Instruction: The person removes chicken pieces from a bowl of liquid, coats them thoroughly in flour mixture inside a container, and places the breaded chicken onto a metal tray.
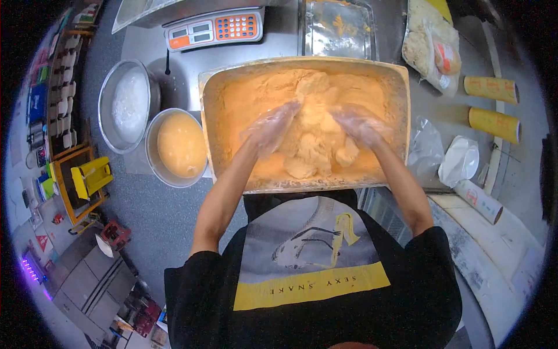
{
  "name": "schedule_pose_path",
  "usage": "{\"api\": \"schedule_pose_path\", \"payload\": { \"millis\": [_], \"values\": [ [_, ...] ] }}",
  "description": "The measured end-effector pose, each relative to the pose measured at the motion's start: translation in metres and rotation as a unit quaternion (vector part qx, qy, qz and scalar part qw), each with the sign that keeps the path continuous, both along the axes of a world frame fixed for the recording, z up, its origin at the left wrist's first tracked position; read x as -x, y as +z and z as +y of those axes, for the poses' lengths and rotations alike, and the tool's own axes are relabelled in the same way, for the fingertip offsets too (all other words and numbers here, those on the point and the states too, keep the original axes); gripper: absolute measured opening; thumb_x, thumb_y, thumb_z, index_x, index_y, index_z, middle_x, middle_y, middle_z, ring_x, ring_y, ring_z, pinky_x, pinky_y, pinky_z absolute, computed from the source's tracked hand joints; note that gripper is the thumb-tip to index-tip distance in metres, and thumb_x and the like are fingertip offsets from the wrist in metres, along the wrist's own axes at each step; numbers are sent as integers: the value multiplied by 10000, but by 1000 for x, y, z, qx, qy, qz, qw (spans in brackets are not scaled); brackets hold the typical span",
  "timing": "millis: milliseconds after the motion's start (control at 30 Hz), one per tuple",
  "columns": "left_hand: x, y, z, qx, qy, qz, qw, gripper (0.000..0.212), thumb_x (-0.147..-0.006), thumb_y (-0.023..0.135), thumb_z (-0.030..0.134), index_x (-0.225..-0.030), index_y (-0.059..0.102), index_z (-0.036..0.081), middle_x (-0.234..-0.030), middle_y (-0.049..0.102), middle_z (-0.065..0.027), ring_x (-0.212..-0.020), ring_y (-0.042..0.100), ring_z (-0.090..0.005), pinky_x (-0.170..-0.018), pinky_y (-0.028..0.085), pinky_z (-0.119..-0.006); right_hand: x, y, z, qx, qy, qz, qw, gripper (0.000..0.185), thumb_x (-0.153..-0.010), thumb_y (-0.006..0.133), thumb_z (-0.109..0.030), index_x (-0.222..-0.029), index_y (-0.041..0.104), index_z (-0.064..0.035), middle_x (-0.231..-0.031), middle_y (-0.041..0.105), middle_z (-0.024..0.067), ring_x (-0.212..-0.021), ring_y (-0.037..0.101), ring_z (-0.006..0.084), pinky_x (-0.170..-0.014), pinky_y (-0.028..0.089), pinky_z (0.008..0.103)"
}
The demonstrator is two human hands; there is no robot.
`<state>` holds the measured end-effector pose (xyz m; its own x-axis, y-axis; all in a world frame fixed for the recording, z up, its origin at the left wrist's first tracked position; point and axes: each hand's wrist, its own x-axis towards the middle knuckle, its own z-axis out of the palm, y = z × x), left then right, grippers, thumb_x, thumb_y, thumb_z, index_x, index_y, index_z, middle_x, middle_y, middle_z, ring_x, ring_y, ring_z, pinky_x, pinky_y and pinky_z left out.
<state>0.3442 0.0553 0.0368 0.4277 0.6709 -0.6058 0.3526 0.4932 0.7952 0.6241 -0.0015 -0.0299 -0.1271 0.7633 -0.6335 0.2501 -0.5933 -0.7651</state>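
My left hand (272, 126) and my right hand (359, 123) wear thin clear plastic gloves. Both are inside a large rectangular tub (204, 100), slanting inward from either side of a heap of orange, crumbly, dough-like mixture (311, 148). The fingertips reach the heap near its upper middle, partly blurred and sunk in orange crumbs. Whether the fingers grip any of it cannot be told. Rounded lumps lie in the heap between my wrists. Looser orange powder (270, 83) spreads towards the tub's back and sides.
Left of the tub stand a metal bowl of orange liquid (181, 144) and a metal bowl with whitish contents (130, 100). Behind are a digital scale (213, 29) and a smeared metal tray (340, 30). Rightward lie a filled clear bag (431, 52), yellow rolls (492, 124) and crumpled plastic (460, 161).
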Motion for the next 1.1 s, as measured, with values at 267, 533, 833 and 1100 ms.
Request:
{"api": "schedule_pose_path", "payload": {
  "millis": [267,533,833,1100],
  "values": [
    [40,20,5,43,-241,255,935,492,-996,473,427,-1335,597,92,-1281,632,-143,-1149,596,-267,-907,487,-375,-14,117,-4,185,151,-269,933,595,-973,545,-473,-1370,540,-29,-1414,534,164,-1350,459,274,-1165,299,340],
    [10,-29,-17,228,7,-108,968,603,-990,494,462,-1440,460,62,-1457,498,-111,-1234,566,-249,-1041,448,-407,7,39,-12,-53,207,-70,974,597,-963,590,-437,-1401,517,-37,-1439,494,195,-1319,451,246,-1113,345,370],
    [5,25,19,-132,-115,93,980,694,-759,782,356,-1326,552,28,-1285,618,-182,-1199,593,-269,-1001,477,-373,0,60,-9,-154,-34,137,978,545,-869,706,-88,-1364,491,-15,-1109,627,30,-1059,582,88,-875,505,253],
    [42,-51,46,-33,33,117,992,797,-827,632,507,-1422,446,11,-1403,498,-220,-1308,480,-274,-1050,408,-361,-23,59,49,6,-49,-155,987,643,-966,549,-415,-1455,419,-19,-1379,545,103,-1292,493,217,-1098,366,362]
  ]
}}
